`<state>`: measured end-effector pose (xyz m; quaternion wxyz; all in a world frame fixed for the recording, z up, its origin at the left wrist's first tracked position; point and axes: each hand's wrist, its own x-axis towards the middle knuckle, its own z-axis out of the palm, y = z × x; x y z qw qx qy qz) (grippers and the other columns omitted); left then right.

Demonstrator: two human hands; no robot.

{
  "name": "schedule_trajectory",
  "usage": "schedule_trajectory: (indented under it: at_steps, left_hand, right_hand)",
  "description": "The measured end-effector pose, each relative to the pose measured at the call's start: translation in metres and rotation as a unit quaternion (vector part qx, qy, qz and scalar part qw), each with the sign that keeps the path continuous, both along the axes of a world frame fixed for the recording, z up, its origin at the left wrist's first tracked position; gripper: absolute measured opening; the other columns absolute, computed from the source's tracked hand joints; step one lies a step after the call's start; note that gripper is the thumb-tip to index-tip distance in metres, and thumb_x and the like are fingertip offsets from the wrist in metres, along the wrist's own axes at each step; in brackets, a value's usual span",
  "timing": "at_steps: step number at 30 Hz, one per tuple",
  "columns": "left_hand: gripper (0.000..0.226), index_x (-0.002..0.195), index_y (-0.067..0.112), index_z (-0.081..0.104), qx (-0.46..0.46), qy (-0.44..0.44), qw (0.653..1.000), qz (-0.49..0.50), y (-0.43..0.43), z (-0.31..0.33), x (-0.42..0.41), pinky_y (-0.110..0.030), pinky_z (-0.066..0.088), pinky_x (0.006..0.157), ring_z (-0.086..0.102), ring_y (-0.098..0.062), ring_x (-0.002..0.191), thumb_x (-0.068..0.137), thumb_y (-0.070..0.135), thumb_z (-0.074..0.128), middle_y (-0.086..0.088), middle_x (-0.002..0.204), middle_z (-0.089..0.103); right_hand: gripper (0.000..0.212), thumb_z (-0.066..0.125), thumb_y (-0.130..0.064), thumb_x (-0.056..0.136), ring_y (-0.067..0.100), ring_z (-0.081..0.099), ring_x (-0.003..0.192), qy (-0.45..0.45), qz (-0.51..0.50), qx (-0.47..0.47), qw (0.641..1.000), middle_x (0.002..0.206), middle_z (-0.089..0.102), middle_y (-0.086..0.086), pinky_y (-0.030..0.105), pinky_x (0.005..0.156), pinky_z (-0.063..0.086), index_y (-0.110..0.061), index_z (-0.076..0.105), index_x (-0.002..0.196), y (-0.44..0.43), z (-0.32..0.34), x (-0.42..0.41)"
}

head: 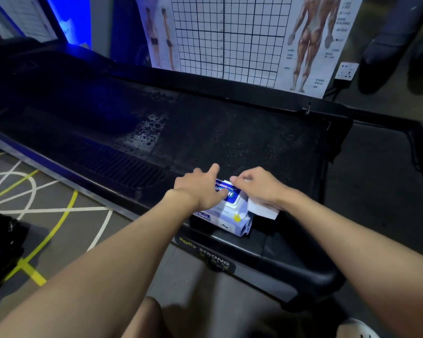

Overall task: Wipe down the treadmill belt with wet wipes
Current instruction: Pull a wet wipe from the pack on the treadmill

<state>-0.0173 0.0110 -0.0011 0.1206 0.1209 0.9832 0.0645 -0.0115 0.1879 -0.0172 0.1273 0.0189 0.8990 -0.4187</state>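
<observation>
Two hands are seen at one pack of wet wipes [230, 217], which is laid on the near end of the treadmill belt [242, 135]. The pack is pressed down by the left hand [200, 189], its grip wide, fingers stretched out. A narrow grip is made by the right hand [259, 186], pinched at the pack's opening, with one white wipe [263, 210] held under the palm. For a clean pull, the pack should be pinned firmly while the sheet is drawn slowly, so no second sheet is dragged out. Counted: one pack, one loose wipe, one belt, one beaded wet patch [147, 132] farther left, one black bag [0, 242] on the floor.
</observation>
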Motion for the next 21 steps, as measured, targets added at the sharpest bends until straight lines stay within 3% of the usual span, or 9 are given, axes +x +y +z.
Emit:
schedule_trajectory:
  at_steps: [2, 5, 8, 13, 18, 21]
  left_hand:
    - [0.057, 0.135, 0.033, 0.030, -0.017, 0.003, 1.000, 0.001, 0.003, -0.001, 0.000, -0.045, 0.044, 0.086, 0.052, -0.037, 0.108, 0.088, 0.059, 0.047, -0.014, 0.121, 0.049]
    - [0.039, 0.127, 0.031, 0.036, -0.041, 0.022, 0.999, -0.007, 0.002, -0.002, 0.000, -0.042, 0.039, 0.079, 0.054, -0.037, 0.101, 0.095, 0.053, 0.038, -0.014, 0.118, 0.051]
    - [0.028, 0.117, 0.025, 0.038, -0.046, 0.049, 0.998, -0.004, 0.001, -0.005, 0.001, -0.041, 0.039, 0.075, 0.052, -0.035, 0.098, 0.099, 0.046, 0.036, -0.014, 0.114, 0.051]
    - [0.032, 0.114, 0.021, 0.039, -0.060, 0.009, 0.998, 0.009, 0.004, -0.001, -0.008, -0.040, 0.041, 0.073, 0.053, -0.031, 0.097, 0.096, 0.047, 0.043, -0.012, 0.113, 0.052]
    - [0.039, 0.127, 0.020, 0.039, -0.104, -0.044, 0.993, 0.024, 0.014, -0.001, -0.017, -0.041, 0.040, 0.080, 0.048, -0.034, 0.113, 0.096, 0.043, 0.045, -0.013, 0.128, 0.045]
    - [0.044, 0.131, 0.021, 0.039, -0.117, -0.087, 0.989, 0.027, 0.017, 0.005, -0.025, -0.041, 0.040, 0.082, 0.050, -0.034, 0.114, 0.095, 0.045, 0.045, -0.013, 0.131, 0.044]
  right_hand:
    - [0.024, 0.064, -0.041, 0.092, 0.018, 0.062, 0.093, 0.025, 0.018, 0.059, 0.998, 0.092, 0.071, 0.003, 0.036, 0.088, 0.051, -0.019, 0.075, 0.088, -0.003, -0.003, -0.002]
    - [0.011, 0.064, -0.030, 0.089, 0.020, 0.062, 0.087, 0.055, 0.047, 0.125, 0.990, 0.082, 0.066, -0.004, 0.038, 0.080, 0.054, -0.022, 0.071, 0.087, -0.010, -0.002, -0.002]
    - [0.005, 0.062, -0.029, 0.091, 0.021, 0.059, 0.089, 0.069, 0.077, 0.164, 0.981, 0.097, 0.060, -0.001, 0.038, 0.081, 0.052, -0.027, 0.066, 0.091, -0.011, -0.004, 0.000]
    - [0.018, 0.049, -0.034, 0.098, 0.022, 0.059, 0.089, 0.062, 0.119, 0.190, 0.973, 0.104, 0.045, -0.004, 0.036, 0.076, 0.047, -0.038, 0.061, 0.111, -0.008, -0.005, 0.006]
    - [0.021, 0.043, -0.027, 0.097, 0.026, 0.054, 0.085, 0.063, 0.175, 0.267, 0.945, 0.098, 0.040, -0.001, 0.035, 0.071, 0.036, -0.031, 0.059, 0.109, -0.013, 0.001, -0.004]
    - [0.008, 0.049, -0.029, 0.095, 0.026, 0.054, 0.091, 0.040, 0.193, 0.230, 0.953, 0.101, 0.044, -0.002, 0.036, 0.076, 0.041, -0.033, 0.055, 0.098, -0.010, 0.000, -0.015]
